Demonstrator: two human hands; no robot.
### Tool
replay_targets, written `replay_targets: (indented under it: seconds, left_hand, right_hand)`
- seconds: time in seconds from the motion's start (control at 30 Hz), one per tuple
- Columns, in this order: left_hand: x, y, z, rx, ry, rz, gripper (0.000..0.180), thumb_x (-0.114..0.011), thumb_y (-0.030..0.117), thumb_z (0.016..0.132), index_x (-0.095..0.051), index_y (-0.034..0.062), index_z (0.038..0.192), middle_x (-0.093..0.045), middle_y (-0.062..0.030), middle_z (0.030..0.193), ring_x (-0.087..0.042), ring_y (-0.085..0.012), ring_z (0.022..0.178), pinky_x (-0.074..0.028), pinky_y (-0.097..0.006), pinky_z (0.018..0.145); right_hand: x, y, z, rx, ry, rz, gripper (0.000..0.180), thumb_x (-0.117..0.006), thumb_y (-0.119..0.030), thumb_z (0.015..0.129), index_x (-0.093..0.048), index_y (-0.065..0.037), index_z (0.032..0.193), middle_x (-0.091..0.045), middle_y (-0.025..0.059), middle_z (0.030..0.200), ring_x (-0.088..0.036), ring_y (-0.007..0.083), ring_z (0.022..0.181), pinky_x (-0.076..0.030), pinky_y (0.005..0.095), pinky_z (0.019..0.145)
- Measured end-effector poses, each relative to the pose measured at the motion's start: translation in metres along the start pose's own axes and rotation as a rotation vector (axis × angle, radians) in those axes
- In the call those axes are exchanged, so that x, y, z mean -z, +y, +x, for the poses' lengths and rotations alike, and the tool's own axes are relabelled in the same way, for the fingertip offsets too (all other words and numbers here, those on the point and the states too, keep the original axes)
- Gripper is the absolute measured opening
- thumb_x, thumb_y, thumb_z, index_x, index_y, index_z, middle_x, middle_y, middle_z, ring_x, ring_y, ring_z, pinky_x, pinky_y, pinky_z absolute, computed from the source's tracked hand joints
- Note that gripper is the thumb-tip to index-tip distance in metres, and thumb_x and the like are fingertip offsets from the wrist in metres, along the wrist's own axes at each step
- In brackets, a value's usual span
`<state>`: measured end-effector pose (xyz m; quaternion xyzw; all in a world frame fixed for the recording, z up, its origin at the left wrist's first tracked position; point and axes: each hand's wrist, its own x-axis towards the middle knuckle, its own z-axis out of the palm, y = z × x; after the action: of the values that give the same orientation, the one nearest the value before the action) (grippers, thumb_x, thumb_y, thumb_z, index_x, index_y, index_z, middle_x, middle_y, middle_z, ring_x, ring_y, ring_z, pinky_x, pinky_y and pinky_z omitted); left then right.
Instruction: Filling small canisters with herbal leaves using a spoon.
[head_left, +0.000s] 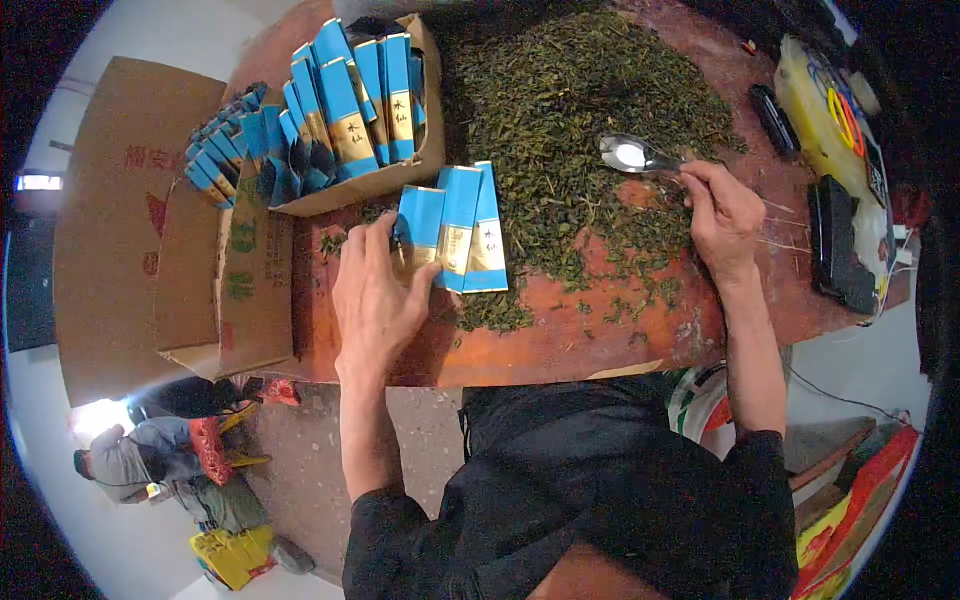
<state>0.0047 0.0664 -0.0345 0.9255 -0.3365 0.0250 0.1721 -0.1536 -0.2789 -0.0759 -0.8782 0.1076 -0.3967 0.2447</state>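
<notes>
My right hand pinches the handle of a metal spoon, its shiny bowl held over a large heap of dried tea leaves. My left hand closes its thumb and fingers on the left edge of a blue and gold paper packet. Beside that packet, two more blue and gold packets lie overlapping in a fan at the heap's near edge. A dark gap shows by my left fingertips, but whether it is a packet's open mouth I cannot tell.
Upright packets fill a low cardboard box at the back left. More packets lie in a large carton. A black case and a clear bag with coloured bands are at the right. A person sits lower left.
</notes>
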Motion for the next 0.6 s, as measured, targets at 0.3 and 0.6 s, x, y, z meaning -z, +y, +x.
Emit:
replay_targets:
  seconds: [0.3,0.6]
  left_hand:
    - [0.0017,0.008,0.0004,0.0,0.001,0.088,0.066,-0.075,0.017,0.081,-0.048,-0.0002,0.139,-0.057,-0.0214,0.114,-0.058,-0.0411,0.109,-0.051,-0.049,0.091]
    - [-0.0041,0.0029,0.0022,0.034,0.064,0.035,0.066,-0.068,0.012,0.077,-0.048,-0.0025,0.138,-0.055,-0.0234,0.114,-0.056,-0.0423,0.109,-0.05,-0.05,0.093]
  right_hand:
    - [-0.0011,0.0039,0.0,0.027,0.009,0.012,0.01,-0.066,0.004,0.091,-0.072,0.0,0.098,-0.07,0.0078,0.075,-0.066,0.0124,0.061,-0.049,0.0263,0.056]
    - [-0.0013,0.0048,0.0007,0.059,0.025,-0.028,0.009,-0.067,0.005,0.091,-0.072,0.0,0.097,-0.07,0.0081,0.076,-0.066,0.0124,0.061,-0.05,0.0264,0.056]
